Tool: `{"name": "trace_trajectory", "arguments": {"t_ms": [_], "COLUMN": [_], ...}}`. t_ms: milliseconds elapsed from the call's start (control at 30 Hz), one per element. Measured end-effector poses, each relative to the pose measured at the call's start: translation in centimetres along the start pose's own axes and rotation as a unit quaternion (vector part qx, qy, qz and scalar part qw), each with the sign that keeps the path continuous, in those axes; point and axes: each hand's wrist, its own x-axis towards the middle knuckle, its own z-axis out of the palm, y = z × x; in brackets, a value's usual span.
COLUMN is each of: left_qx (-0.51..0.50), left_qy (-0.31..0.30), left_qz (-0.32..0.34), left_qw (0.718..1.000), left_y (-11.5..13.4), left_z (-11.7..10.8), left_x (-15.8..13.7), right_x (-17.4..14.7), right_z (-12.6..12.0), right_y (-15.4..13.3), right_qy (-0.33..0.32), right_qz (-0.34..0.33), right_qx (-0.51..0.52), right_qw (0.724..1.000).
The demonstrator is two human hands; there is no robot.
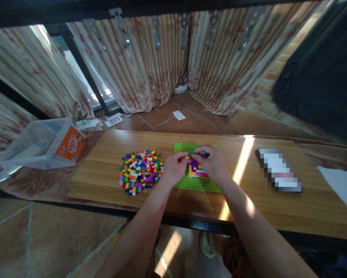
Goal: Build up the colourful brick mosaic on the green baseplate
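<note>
A light green studded baseplate (202, 186) lies on the wooden board, carrying a low patch of multicoloured building bricks (197, 168) in its middle. My left hand (176, 167) is over the plate's left part, thumb and forefinger closed at a small green building brick (190, 153). From the other side my right hand (211, 161) reaches the same brick with its fingers pinched together. A dark blue brick (205, 154) shows among the right fingers. My fingers partly cover the far edge of the patch. Left of the plate spreads a pile of loose bricks (140, 172).
A clear plastic tub (43, 148) with an orange label lies at the far left. To the right are a blurred-out phone-like device (279, 170) and a white paper sheet (340, 185). Curtains (150, 73) hang behind the table (249, 208).
</note>
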Motion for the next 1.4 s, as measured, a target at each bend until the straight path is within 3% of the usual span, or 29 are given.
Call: {"name": "trace_trajectory", "arguments": {"t_ms": [233, 567, 767, 933, 1000, 1233, 1400], "left_qx": [0.021, -0.001, -0.037, -0.162, -0.209, -0.273, -0.274], "left_qy": [0.0, 0.003, 0.013, 0.035, 0.038, 0.013, -0.005], "left_qz": [0.001, 0.001, -0.024, -0.056, -0.063, -0.048, -0.029], "left_qw": [1.0, 1.0, 0.999, 0.984, 0.975, 0.961, 0.961], "left_y": [-0.6, -0.3, -0.4, 0.7, 1.2, 2.0, 2.1], "left_z": [0.3, 0.4, 0.3, 0.0, 0.0, 0.3, 0.7], "left_x": [0.1, -0.1, 0.1, -0.1, -0.2, -0.4, -0.7], "right_x": [0.5, 1.1, 0.5, 0.0, -0.1, -0.7, -0.8], "right_z": [0.2, 0.3, 0.4, -0.9, -1.6, -1.9, -1.7], "right_y": [0.9, 0.8, 1.3, -0.1, -0.9, -2.5, -2.7], "right_qy": [-0.057, -0.079, -0.068, 0.056, 0.072, -0.028, -0.035], "right_qz": [0.118, 0.192, 0.152, 0.088, 0.053, -0.049, -0.072], "right_qx": [0.097, 0.165, 0.148, 0.063, 0.048, 0.04, 0.031], "right_qw": [0.987, 0.964, 0.975, 0.993, 0.995, 0.998, 0.996]}}
